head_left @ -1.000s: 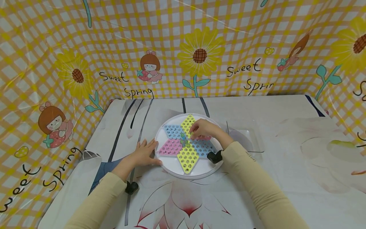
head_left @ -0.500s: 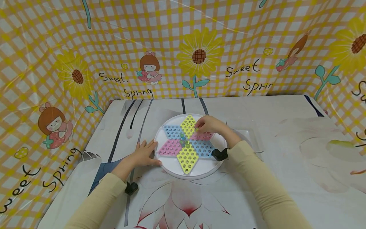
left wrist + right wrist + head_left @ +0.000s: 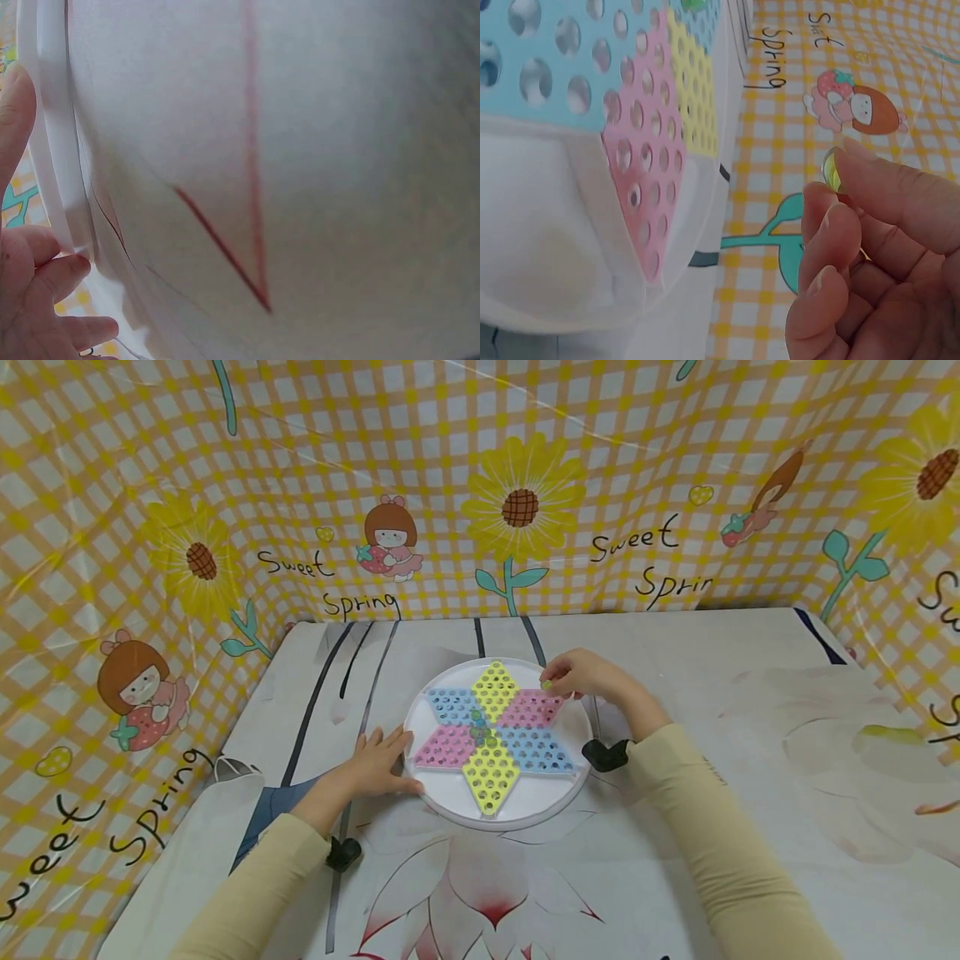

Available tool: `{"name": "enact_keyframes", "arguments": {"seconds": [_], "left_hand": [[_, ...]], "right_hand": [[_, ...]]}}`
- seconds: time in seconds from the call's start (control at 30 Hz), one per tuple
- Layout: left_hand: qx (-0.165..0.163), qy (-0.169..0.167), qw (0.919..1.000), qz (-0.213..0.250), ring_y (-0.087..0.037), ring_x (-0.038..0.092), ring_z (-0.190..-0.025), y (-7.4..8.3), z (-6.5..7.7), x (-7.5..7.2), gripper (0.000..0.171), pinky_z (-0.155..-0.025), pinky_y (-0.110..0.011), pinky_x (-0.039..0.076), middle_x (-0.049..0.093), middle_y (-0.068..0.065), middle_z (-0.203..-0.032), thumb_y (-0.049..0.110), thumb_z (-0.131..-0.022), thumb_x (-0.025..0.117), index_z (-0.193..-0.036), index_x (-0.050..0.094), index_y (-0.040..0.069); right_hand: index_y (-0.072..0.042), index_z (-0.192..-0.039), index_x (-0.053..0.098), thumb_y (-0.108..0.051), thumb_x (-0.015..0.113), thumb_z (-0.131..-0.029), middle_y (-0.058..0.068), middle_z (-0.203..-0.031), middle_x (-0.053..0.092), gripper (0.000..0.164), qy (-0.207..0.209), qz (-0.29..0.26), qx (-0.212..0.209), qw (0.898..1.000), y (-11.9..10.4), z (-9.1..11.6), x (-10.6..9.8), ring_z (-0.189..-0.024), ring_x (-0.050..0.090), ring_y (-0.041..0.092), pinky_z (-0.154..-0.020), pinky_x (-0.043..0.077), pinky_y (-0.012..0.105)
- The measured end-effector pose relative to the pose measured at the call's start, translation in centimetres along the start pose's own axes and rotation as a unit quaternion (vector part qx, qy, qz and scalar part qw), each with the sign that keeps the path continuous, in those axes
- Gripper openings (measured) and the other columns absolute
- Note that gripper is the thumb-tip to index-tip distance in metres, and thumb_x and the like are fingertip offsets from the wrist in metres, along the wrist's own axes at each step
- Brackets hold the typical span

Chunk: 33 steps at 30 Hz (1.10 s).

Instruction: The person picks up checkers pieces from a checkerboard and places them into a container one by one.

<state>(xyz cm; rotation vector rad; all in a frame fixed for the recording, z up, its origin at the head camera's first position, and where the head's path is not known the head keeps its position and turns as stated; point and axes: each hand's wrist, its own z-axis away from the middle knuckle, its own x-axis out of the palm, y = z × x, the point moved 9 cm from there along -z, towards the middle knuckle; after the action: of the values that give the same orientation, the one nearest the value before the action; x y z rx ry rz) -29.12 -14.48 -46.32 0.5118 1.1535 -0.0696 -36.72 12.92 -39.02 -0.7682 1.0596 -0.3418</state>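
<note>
A round white Chinese checkers board (image 3: 442, 793) lies on the table, with a star of yellow, pink and blue perforated points. Several greenish and bluish marbles (image 3: 478, 727) sit at the star's centre. My right hand (image 3: 588, 677) is over the board's far right edge. Its thumb and index finger pinch a yellow-green glass marble (image 3: 831, 171), held in the air beyond the pink point (image 3: 649, 187). My left hand (image 3: 378, 766) rests against the board's left rim, fingers spread; in the left wrist view its thumb and fingers touch the white rim (image 3: 56, 127).
A clear plastic tray (image 3: 613, 720) stands right of the board, mostly behind my right wrist. The table (image 3: 720, 693) wears a white cover with painted flowers and dark lines. A yellow checked cloth (image 3: 442, 427) hangs along the back and sides.
My right hand has moved from near the star's centre outward to the right with the marble, uncovering the pink point. My left hand has stayed at the rim.
</note>
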Motion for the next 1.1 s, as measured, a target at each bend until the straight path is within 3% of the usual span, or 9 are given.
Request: {"name": "enact_keyframes", "arguments": {"seconds": [0.2,0.33,0.6,1.1], "left_hand": [[-0.003,-0.003,1.0000,0.005,-0.052,0.004,-0.133,0.1,0.1,0.0,0.093,-0.106,-0.062,0.001,0.014,-0.019,-0.151,0.051,-0.078,0.065,-0.144,0.022,0.003],[-0.005,-0.002,1.0000,0.008,-0.052,0.004,-0.133,0.2,0.2,-0.1,0.092,-0.106,-0.062,0.001,0.014,-0.019,-0.151,0.051,-0.078,0.065,-0.144,0.022,0.003],[-0.003,-0.001,1.0000,0.004,-0.052,0.005,-0.133,0.3,0.2,-0.2,0.092,-0.106,-0.063,0.002,0.015,-0.020,-0.151,0.051,-0.078,0.065,-0.144,0.023,0.002],[-0.011,-0.008,0.9999,0.007,-0.051,0.004,-0.134,0.3,0.2,0.0,0.092,-0.107,-0.061,0.000,0.014,-0.019,-0.151,0.051,-0.078,0.065,-0.145,0.022,0.003]], "right_hand": [[0.001,-0.108,0.060,-0.013,0.062,-0.085,0.006,-0.085,0.058,0.027,0.013,-0.002,0.027,1.000,1.3,0.8,-1.4,-0.073,0.049,0.018,-0.064,0.045,0.028],[0.003,-0.109,0.059,-0.013,0.061,-0.085,0.007,-0.085,0.058,0.028,0.022,-0.006,0.025,0.999,1.8,1.5,-2.3,-0.074,0.050,0.018,-0.067,0.047,0.031],[0.004,-0.109,0.058,-0.012,0.059,-0.087,0.011,-0.090,0.058,0.028,0.031,-0.006,0.036,0.999,3.3,2.7,-3.6,-0.078,0.051,0.020,-0.067,0.047,0.027],[0.006,-0.112,0.056,-0.016,0.060,-0.087,0.005,-0.081,0.057,0.033,0.035,-0.014,0.043,0.998,5.5,4.5,-5.2,-0.073,0.050,0.018,-0.064,0.046,0.030]]}}
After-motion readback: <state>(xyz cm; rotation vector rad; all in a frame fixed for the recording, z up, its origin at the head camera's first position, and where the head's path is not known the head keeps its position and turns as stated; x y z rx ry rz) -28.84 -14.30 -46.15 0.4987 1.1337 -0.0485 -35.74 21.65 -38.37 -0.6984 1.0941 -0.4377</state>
